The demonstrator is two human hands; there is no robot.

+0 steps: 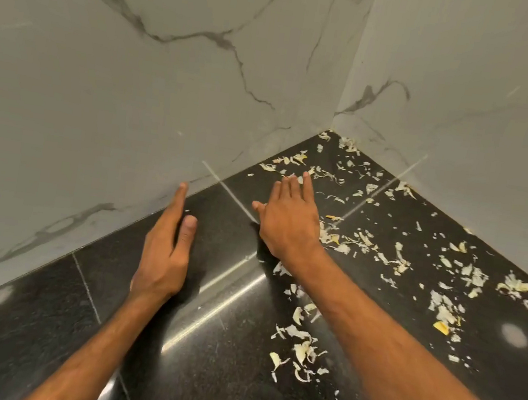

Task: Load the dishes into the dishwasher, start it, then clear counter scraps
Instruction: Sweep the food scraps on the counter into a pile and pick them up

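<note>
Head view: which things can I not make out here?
Head view: scraps continuing under the right forearm, hidden by it.
Head view: whether the right hand touches the counter; its back covers the palm.
Head view: counter's front edge, cut off by the frame bottom.
Dishwasher and dishes: outside the frame.

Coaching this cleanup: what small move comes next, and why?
Probably drag the flat right hand back from the corner, raking the scraps toward the left hand: they lie scattered over the black counter, and both hands are open.

Glossy black stone counter [203, 378] in a marble-walled corner, pale peel scraps [444, 306] scattered across its right half
</note>
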